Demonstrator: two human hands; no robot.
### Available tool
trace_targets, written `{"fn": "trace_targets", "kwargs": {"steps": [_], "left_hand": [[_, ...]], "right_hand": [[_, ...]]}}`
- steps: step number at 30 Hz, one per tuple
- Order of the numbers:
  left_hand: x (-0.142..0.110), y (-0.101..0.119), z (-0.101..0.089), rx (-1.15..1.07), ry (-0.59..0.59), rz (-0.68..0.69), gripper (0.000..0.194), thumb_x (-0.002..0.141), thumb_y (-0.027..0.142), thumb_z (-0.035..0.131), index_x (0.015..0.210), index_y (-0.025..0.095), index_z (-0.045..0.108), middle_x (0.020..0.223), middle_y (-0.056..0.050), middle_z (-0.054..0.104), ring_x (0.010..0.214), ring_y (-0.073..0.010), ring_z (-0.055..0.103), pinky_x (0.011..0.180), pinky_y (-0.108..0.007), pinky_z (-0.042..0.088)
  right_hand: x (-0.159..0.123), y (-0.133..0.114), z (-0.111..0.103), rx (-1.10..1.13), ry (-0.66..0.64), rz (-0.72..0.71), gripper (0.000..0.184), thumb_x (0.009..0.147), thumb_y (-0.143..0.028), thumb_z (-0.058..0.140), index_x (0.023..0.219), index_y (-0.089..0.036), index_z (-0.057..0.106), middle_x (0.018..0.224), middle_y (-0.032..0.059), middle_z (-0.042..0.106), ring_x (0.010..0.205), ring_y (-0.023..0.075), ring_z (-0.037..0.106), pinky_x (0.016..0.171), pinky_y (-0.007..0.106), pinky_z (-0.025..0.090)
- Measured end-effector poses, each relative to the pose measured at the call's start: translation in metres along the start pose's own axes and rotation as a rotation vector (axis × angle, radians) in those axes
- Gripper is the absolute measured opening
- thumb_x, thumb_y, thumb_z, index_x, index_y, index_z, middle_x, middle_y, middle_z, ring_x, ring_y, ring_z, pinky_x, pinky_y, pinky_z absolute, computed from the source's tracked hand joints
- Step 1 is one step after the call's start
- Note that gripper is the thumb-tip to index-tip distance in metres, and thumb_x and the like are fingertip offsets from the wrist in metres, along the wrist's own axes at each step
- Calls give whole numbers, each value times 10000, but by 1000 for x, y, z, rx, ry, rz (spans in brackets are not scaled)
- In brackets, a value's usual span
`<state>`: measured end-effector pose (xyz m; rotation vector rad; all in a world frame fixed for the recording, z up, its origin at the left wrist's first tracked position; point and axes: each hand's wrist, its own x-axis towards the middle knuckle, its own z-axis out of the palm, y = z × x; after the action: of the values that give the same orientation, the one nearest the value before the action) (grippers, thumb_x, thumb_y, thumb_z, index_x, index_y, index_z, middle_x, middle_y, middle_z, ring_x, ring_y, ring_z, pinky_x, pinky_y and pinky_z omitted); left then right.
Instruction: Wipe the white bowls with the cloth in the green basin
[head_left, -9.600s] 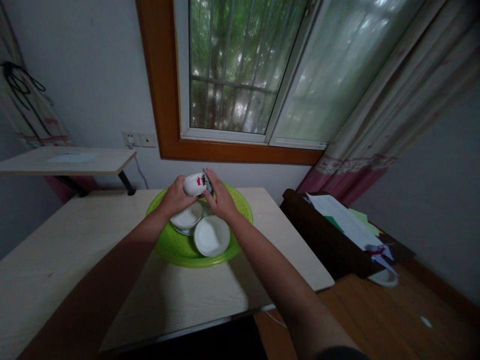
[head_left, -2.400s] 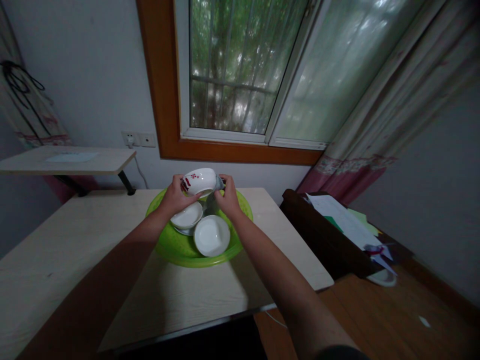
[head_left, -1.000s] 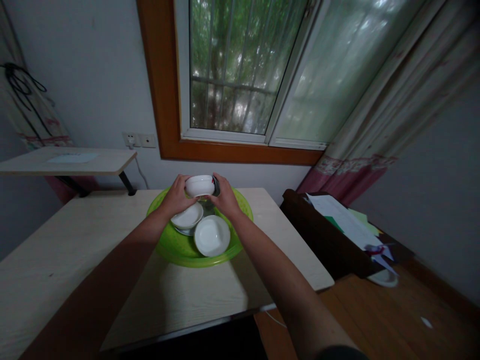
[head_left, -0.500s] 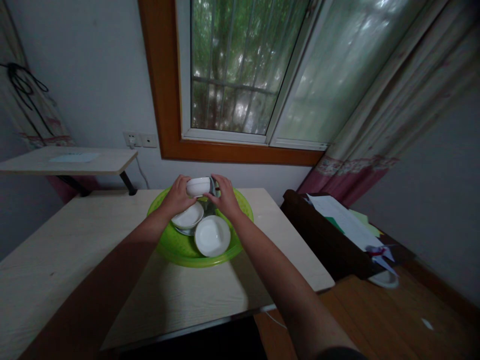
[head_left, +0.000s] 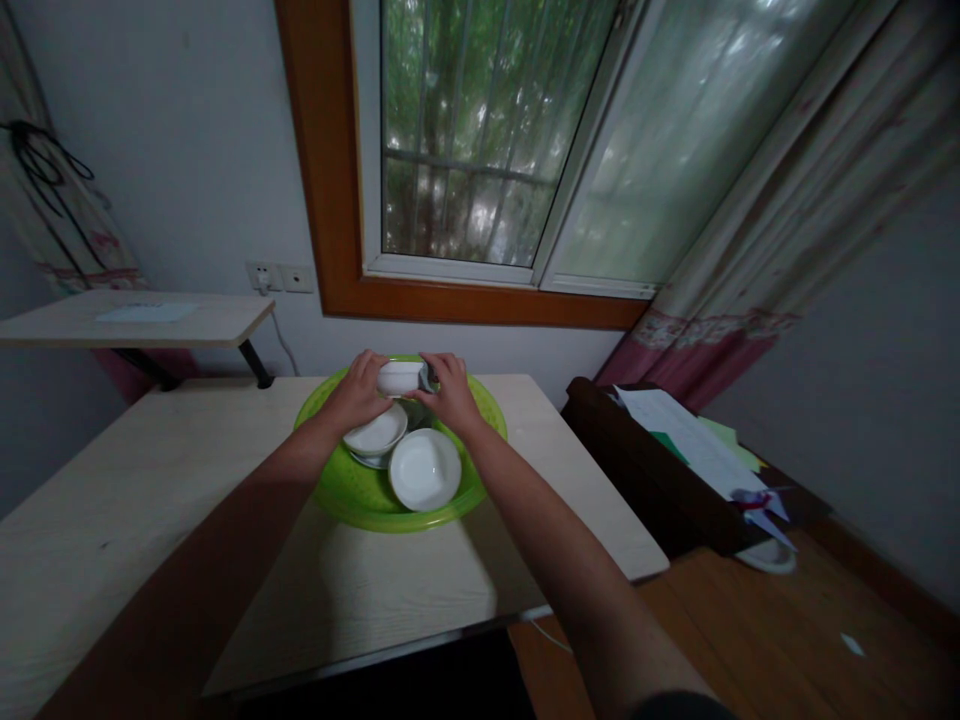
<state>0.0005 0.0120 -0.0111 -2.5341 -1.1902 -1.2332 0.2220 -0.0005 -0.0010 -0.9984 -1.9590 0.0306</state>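
Note:
Over the far part of a green plastic basin (head_left: 352,515), a white bowl (head_left: 400,378) is held tipped on its side between my two hands. My left hand (head_left: 358,392) is closed on the bowl's left end. At the other end, my right hand (head_left: 448,392) is closed on a grey, cloth-like piece (head_left: 427,378) pressed against the bowl; its exact kind is hard to make out. Below them in the basin, one white bowl (head_left: 377,430) rests on a plate or dish, partly under my left hand. Another white bowl (head_left: 425,470) sits nearer me, its inside facing up.
The basin stands on a pale wooden table (head_left: 225,440). At left is a raised shelf (head_left: 202,318) with a paper on it. A window (head_left: 480,150) is beyond the table. To the right, a dark brown piece of furniture (head_left: 637,470) carries papers (head_left: 682,435).
The bowl in my hands has turned slightly and sits a touch lower, with my right fingers shifted a little along its end. The bowls in the basin have stayed put.

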Motion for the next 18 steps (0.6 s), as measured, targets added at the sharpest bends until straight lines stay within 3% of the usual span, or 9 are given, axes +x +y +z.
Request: {"fn": "trace_targets", "kwargs": {"steps": [10,18], "left_hand": [[0,1,-2,39,-69,71,520,686,102,609,1187,196,510,1167,-128,497,1167,-337,483,1006,-530,457],[1,0,1,-28,0,33,637,639,76,607,1249,196,468,1297,-148,473,1321,-345,412,1117,-577,368]], "right_hand": [[-1,-2,3,-138,-120,-69,252,828,-319,754,1005,-188,632,1044,88,602,994,267,502,866,381,432],[-3,-12,0,-255,-197,-135,182,850,-312,729,944,-200,621,1034,90,607,993,265,513,848,368,421]]}}
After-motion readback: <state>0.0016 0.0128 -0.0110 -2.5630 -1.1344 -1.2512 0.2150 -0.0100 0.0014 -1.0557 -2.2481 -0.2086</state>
